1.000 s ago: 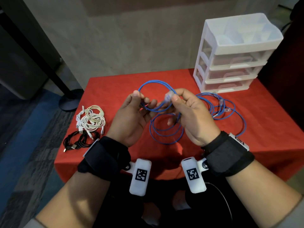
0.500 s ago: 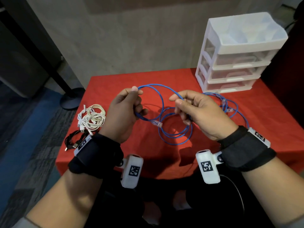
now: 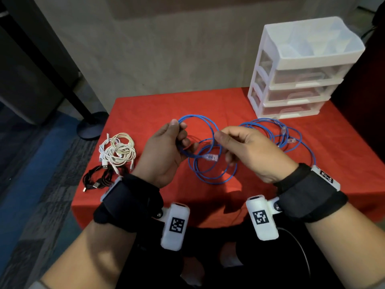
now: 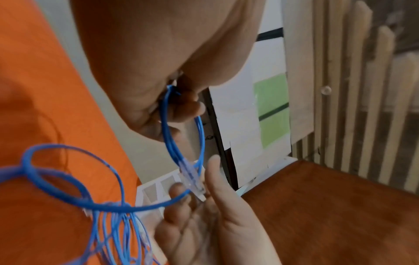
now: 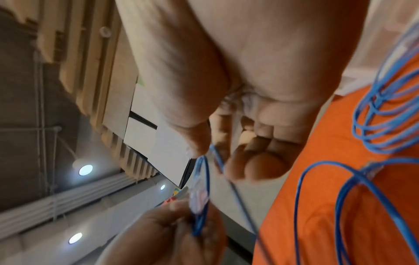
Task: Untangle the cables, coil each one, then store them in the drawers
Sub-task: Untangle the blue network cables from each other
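A blue network cable [image 3: 208, 126] arcs between my hands above the red table [image 3: 145, 107]. My left hand [image 3: 166, 151] grips its coiled loops [image 4: 169, 125], thumb on top. My right hand [image 3: 239, 147] pinches the strand [image 5: 215, 154] between thumb and forefinger. The clear plug [image 3: 211, 157] hangs between the hands, also seen as the plug [image 4: 192, 179] in the left wrist view. More blue loops [image 3: 214, 172] lie on the cloth below. A second blue tangle [image 3: 291, 138] lies behind my right hand. White drawers [image 3: 302, 80] stand at the back right, all closed.
A coiled white cable bundle [image 3: 118, 151] and a black cable bundle [image 3: 100, 180] lie near the table's left edge. A black stand base [image 3: 91, 126] sits on the floor beyond the left corner. A wall rises behind the table.
The hands drew apart, then came closer again. The right hand let the plug drop and took hold further along the cable; the plug now hangs between the hands. The loop in the left hand grew.
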The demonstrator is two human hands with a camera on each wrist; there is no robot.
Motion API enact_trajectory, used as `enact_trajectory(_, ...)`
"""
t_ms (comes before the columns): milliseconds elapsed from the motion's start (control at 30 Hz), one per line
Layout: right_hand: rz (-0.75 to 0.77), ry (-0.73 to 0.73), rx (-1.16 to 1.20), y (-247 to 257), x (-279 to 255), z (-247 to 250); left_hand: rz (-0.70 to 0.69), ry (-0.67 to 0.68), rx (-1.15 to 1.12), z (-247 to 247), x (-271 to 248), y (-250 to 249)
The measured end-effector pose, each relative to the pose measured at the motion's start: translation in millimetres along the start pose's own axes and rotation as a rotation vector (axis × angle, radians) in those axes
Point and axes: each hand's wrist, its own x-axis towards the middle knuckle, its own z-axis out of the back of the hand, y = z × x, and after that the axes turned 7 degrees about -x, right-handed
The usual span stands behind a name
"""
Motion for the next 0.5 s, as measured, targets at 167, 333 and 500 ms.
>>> enact_trajectory(167, 0.007, -0.056, 0.139, -4.5, 2.5, -18.3, 0.064, -0.152, 0.040, 1.7, -1.8, 22.0)
enact_trajectory(333, 0.088, -0.093, 0.136, -7.3, 2.1, -25.4, 0.171, -0.214, 0.038, 6.8, -2.6, 26.2)
enact_trajectory(500, 0.061, -0.047, 0.163, -6.9, -4.9, -32.3, 0.067, -0.185, -0.193, 6.2, 5.0, 14.8)
